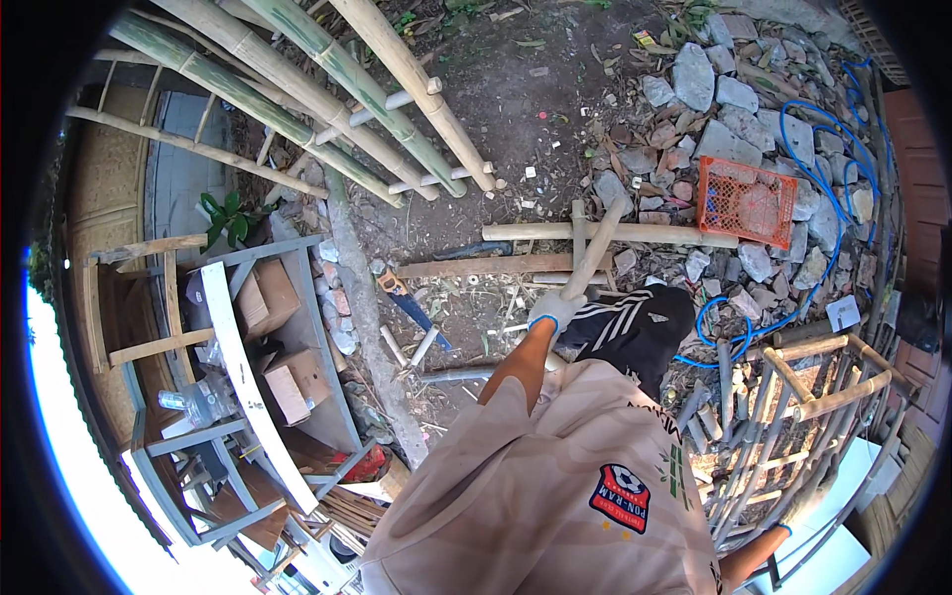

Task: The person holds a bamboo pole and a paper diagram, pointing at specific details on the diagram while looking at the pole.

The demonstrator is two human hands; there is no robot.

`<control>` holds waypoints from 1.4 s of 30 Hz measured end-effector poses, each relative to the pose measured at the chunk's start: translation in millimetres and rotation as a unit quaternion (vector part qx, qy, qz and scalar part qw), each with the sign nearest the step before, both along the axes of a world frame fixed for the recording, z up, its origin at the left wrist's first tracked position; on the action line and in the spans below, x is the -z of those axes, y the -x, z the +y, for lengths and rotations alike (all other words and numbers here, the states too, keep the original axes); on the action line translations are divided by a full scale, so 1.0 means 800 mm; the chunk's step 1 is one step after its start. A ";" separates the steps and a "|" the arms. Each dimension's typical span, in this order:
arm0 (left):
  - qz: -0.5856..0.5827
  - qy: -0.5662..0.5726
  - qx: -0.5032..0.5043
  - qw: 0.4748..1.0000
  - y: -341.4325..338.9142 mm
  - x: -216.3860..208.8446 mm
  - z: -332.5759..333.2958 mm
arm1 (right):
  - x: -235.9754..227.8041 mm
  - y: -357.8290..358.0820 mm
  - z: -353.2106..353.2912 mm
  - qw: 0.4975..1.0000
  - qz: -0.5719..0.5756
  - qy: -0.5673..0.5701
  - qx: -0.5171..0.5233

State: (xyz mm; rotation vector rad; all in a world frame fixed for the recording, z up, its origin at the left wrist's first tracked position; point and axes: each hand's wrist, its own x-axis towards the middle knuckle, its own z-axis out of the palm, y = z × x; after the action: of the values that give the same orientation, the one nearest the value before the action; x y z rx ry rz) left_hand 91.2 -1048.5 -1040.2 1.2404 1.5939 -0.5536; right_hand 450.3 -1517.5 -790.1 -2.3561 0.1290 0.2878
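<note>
My left hand (557, 309), in a whitish work glove with a blue cuff, is closed around the lower end of a pale bamboo piece (597, 246). That piece slants up and away from me, its far end passing over a long bamboo pole (540, 232) on the ground. Beside it a shorter bamboo stick (579, 233) also crosses the pole. My right hand (807, 503), gloved too, is stretched out to the lower right, close to a bamboo frame (783, 436) and a white board (843, 496). Its fingers cannot be made out.
A handsaw (412, 305) lies on the dirt at left of centre, near a brown plank (486, 266). Tall bamboo poles (297, 89) stand at upper left. An orange crate (746, 202) and a blue hose (793, 317) rest on rubble at right. A grey wooden shelf (332, 347) holds boxes.
</note>
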 end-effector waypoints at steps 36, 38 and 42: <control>-0.162 -0.020 0.135 0.977 -0.599 0.045 -0.127 | 0.311 -0.121 -0.155 0.923 0.368 0.047 -0.097; -0.097 -0.027 0.143 0.985 -0.583 0.049 -0.154 | 0.303 -0.227 -0.129 0.897 0.391 0.149 -0.145; -0.025 -0.040 0.051 0.998 -0.492 0.066 -0.229 | 0.379 -0.423 -0.124 0.894 0.401 0.131 -0.154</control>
State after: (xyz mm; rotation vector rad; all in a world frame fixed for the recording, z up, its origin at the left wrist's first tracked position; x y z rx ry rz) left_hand 484.7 -1231.4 -1092.6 1.3910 1.5301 -0.5238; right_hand 788.5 -1616.7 -1092.9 -2.3604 0.1917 1.4720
